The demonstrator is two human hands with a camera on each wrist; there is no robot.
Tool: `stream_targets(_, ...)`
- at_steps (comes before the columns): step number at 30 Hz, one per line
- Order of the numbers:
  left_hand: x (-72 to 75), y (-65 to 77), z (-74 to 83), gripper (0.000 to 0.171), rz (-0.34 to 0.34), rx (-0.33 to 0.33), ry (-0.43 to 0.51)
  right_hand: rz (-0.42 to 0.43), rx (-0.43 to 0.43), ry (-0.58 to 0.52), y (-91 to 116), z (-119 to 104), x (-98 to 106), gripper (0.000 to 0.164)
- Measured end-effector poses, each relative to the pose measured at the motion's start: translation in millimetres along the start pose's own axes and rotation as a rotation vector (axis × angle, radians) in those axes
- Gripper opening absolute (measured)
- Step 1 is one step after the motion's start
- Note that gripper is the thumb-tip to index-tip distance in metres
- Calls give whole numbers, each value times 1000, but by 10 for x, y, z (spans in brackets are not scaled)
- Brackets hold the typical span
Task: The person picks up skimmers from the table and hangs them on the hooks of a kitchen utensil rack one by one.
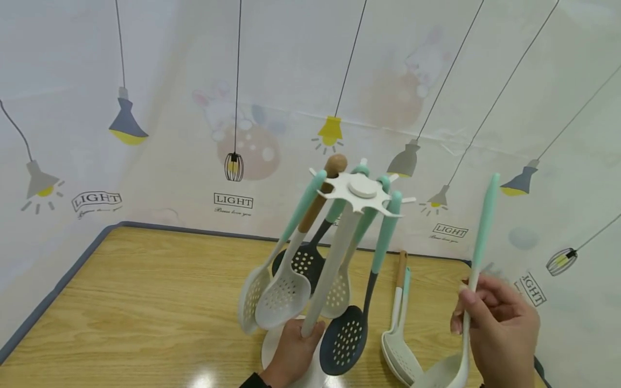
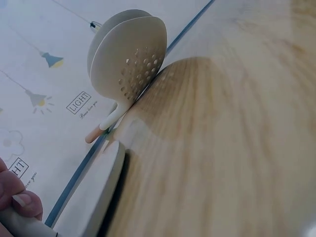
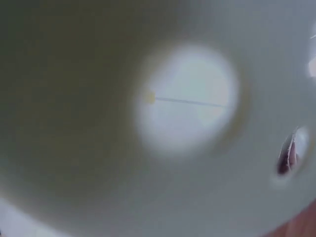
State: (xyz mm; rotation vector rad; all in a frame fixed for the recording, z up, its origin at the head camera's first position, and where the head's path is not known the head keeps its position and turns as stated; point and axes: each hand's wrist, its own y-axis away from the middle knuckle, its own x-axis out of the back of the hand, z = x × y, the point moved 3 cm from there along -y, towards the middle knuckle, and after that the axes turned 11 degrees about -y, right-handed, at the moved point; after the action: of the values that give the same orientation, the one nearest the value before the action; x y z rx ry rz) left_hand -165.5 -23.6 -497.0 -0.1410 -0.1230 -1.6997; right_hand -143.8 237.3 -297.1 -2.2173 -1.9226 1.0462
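My left hand (image 1: 293,347) grips the white post of a utensil stand (image 1: 335,253) low down, just over its round base (image 2: 94,197). From the notched top hang several skimmers: a white one with a brown handle (image 1: 283,299), a white one with a mint handle (image 1: 252,302) and dark grey ones, the nearest a dark slotted spoon (image 1: 344,339). On the right, my right hand (image 1: 504,323) pinches a white skimmer (image 1: 484,226) by its shaft, mint handle upward. Its bowl is partly cut off below; holes in it (image 3: 187,98) fill the right wrist view.
Two white skimmers (image 1: 401,350) lie nested on the wooden table (image 1: 160,291) between the stand and my right hand, one handle brown, one mint. A wall covering (image 1: 291,64) printed with lamps stands behind the table's dark edge.
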Motion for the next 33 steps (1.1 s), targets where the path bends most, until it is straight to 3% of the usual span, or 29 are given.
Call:
stream_targets(8,-15,13,12,56,71,7,-13,-91,141,-181,257,-24,-235,28)
stream_targets(15,-63,18,22,56,156,11,17,-143,176,-209,427,-16,-369,30)
stream_targets(21,-116,23,12,58,214,-10,35,-170,220,-139,502,-3,-465,33)
stream_targets(26,-129,31,29,60,216,-5,30,-207,246,-22,537,7,-521,32)
stream_targets(33,-126,38,35,60,243,5,27,-272,244,36,564,61,-591,31)
